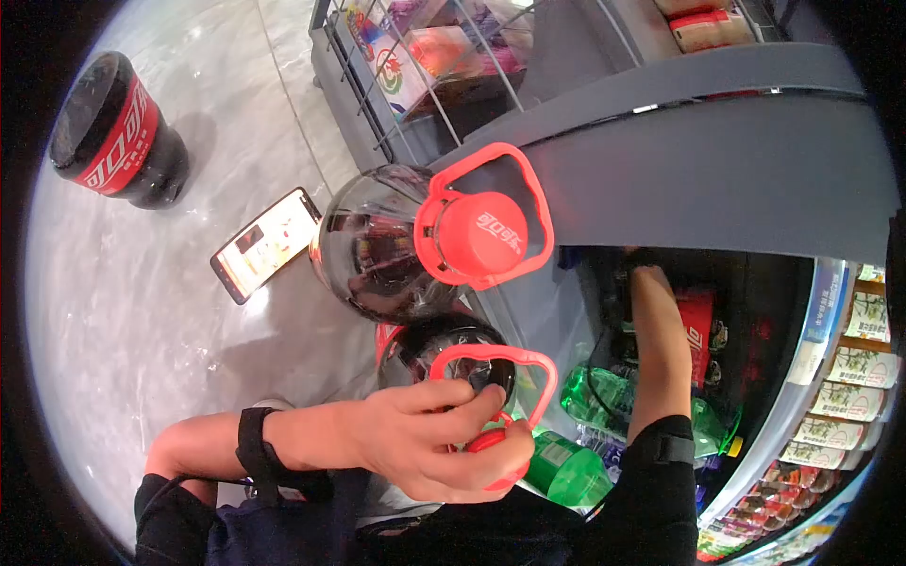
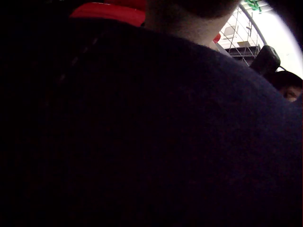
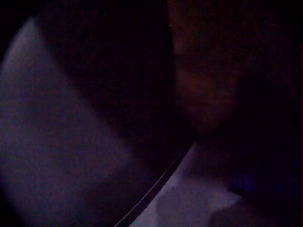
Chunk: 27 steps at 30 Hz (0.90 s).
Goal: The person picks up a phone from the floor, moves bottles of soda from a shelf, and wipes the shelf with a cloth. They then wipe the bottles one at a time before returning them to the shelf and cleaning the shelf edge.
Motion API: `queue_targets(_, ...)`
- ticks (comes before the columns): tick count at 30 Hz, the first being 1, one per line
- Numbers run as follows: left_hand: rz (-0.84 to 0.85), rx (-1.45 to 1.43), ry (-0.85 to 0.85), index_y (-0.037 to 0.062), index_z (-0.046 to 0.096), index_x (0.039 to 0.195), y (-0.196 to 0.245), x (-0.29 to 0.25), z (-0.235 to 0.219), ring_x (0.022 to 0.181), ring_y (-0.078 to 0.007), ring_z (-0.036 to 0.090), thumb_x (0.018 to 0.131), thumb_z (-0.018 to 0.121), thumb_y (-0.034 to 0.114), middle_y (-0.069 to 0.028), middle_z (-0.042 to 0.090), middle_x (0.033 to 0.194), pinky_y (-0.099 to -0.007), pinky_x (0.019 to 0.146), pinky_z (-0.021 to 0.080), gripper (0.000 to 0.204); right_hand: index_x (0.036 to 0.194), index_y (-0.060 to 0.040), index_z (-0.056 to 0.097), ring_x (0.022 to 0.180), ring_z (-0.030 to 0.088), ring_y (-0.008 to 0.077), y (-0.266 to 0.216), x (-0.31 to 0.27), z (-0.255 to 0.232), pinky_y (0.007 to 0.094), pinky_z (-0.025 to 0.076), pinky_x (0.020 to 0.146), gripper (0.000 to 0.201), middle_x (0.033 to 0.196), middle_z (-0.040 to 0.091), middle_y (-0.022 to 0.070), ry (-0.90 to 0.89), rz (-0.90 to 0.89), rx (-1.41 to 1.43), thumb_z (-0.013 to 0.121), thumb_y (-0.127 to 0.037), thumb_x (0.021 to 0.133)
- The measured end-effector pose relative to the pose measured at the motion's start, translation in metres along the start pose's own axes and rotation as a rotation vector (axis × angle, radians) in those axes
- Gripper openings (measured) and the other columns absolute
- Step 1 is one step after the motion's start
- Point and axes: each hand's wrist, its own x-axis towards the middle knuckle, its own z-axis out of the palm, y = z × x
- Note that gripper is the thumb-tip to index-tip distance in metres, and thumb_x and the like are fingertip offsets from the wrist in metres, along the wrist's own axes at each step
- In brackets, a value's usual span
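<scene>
My left hand (image 1: 448,439) holds a large dark cola bottle (image 1: 401,363) by its red top, fingers curled at the red carry handle (image 1: 500,354). Beside it stands a second big cola bottle (image 1: 373,250) with a red cap and loop handle. My right forearm (image 1: 661,340) reaches into the dark inside of a chilled display case, past green bottles (image 1: 595,391) and a red-labelled pack (image 1: 696,330). The right hand (image 1: 649,274) fades into shadow there, and I cannot tell what its fingers do. The left wrist view is mostly dark cloth; the right wrist view is very dim.
A lit phone (image 1: 267,245) lies on the glossy grey floor (image 1: 226,57), with another cola bottle (image 1: 127,132) farther left. A wire basket (image 1: 444,75) holds colourful packs at the top. The case's grey panel (image 1: 698,170) overhangs my right arm. Rows of labelled bottles (image 1: 854,373) line the right.
</scene>
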Motion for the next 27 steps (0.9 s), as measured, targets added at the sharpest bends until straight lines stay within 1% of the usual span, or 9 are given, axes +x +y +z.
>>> queue_targets(2, 0.038, 0.045, 0.068, 0.0033, 0.056, 0.089, 0.000, -0.001, 0.003, 0.077, -0.0211, 0.054, 0.070, 0.064, 0.024, -0.0008, 0.050, 0.101, -0.0289, 0.065, 0.040, 0.029, 0.094, 0.0006, 0.057, 0.083, 0.050, 0.0295, 0.006, 0.006, -0.001, 0.0361, 0.039, 0.079, 0.023, 0.090, 0.057, 0.0157, -0.002, 0.011, 0.001, 0.052, -0.016, 0.079)
queue_targets(9, 0.036, 0.033, 0.044, 0.0029, 0.056, 0.088, 0.000, 0.000, 0.003, 0.077, -0.0215, 0.054, 0.073, 0.061, 0.022, -0.0012, 0.050, 0.102, -0.0296, 0.065, 0.040, 0.024, 0.095, 0.0007, 0.057, 0.085, 0.050, 0.0303, -0.001, 0.007, 0.012, 0.0364, 0.039, 0.080, 0.024, 0.091, 0.057, 0.0166, 0.019, -0.007, -0.003, 0.052, -0.016, 0.079)
queue_targets(13, 0.055, 0.023, -0.006, 0.0034, 0.056, 0.088, -0.002, 0.005, -0.002, 0.076, -0.0228, 0.053, 0.071, 0.062, 0.022, -0.0040, 0.051, 0.101, -0.0305, 0.066, 0.040, 0.026, 0.095, 0.0008, 0.057, 0.085, 0.050, 0.0308, -0.005, 0.003, 0.014, 0.0365, 0.039, 0.080, 0.024, 0.092, 0.056, 0.0170, 0.025, -0.018, -0.004, 0.052, -0.016, 0.078)
queue_targets(14, 0.047, -0.008, 0.048, 0.0035, 0.056, 0.086, -0.002, 0.004, 0.001, 0.078, -0.0232, 0.052, 0.070, 0.063, 0.022, -0.0048, 0.051, 0.100, -0.0310, 0.067, 0.040, 0.025, 0.095, 0.0008, 0.056, 0.086, 0.050, 0.0309, -0.004, 0.001, 0.012, 0.0366, 0.039, 0.080, 0.024, 0.092, 0.056, 0.0171, 0.029, -0.017, -0.005, 0.052, -0.016, 0.078)
queue_targets(17, 0.065, -0.030, -0.005, 0.0038, 0.057, 0.083, -0.004, 0.006, -0.003, 0.080, -0.0228, 0.051, 0.070, 0.063, 0.022, -0.0045, 0.051, 0.100, -0.0317, 0.069, 0.041, 0.023, 0.095, 0.0008, 0.056, 0.086, 0.050, 0.0312, -0.002, -0.004, 0.011, 0.0367, 0.039, 0.081, 0.024, 0.093, 0.056, 0.0175, 0.033, -0.023, -0.003, 0.051, -0.015, 0.078)
queue_targets(19, 0.034, -0.025, 0.013, 0.0042, 0.057, 0.081, -0.002, 0.006, 0.000, 0.080, -0.0222, 0.050, 0.068, 0.063, 0.021, -0.0044, 0.051, 0.101, -0.0323, 0.070, 0.042, 0.022, 0.096, 0.0009, 0.056, 0.086, 0.050, 0.0314, -0.001, -0.004, 0.011, 0.0368, 0.039, 0.081, 0.024, 0.093, 0.056, 0.0177, 0.041, -0.025, -0.004, 0.051, -0.015, 0.078)
queue_targets(21, 0.062, 0.010, 0.067, 0.0151, 0.057, 0.076, -0.003, 0.005, 0.003, 0.078, -0.0252, 0.056, 0.065, 0.061, 0.009, -0.0031, 0.051, 0.096, -0.0291, 0.059, 0.040, 0.013, 0.096, 0.0009, 0.056, 0.087, 0.050, 0.0316, -0.002, 0.000, 0.011, 0.0369, 0.039, 0.081, 0.024, 0.093, 0.056, 0.0180, 0.044, -0.022, 0.001, 0.051, -0.015, 0.078)
queue_targets(22, 0.036, -0.038, 0.097, 0.0118, 0.057, 0.081, -0.003, 0.005, 0.004, 0.077, -0.0265, 0.056, 0.066, 0.061, 0.009, -0.0043, 0.051, 0.098, -0.0297, 0.059, 0.040, 0.016, 0.096, 0.0009, 0.056, 0.087, 0.050, 0.0318, -0.002, -0.002, 0.013, 0.0369, 0.039, 0.081, 0.024, 0.094, 0.056, 0.0181, 0.051, -0.023, -0.005, 0.051, -0.015, 0.078)
queue_targets(27, 0.063, -0.013, 0.097, 0.0091, 0.056, 0.085, -0.004, 0.002, 0.007, 0.076, -0.0266, 0.055, 0.066, 0.061, 0.008, -0.0049, 0.052, 0.099, -0.0306, 0.059, 0.040, 0.020, 0.096, 0.0010, 0.056, 0.088, 0.050, 0.0323, -0.008, 0.000, 0.017, 0.0371, 0.039, 0.081, 0.025, 0.095, 0.056, 0.0187, 0.067, -0.028, 0.010, 0.051, -0.015, 0.078)
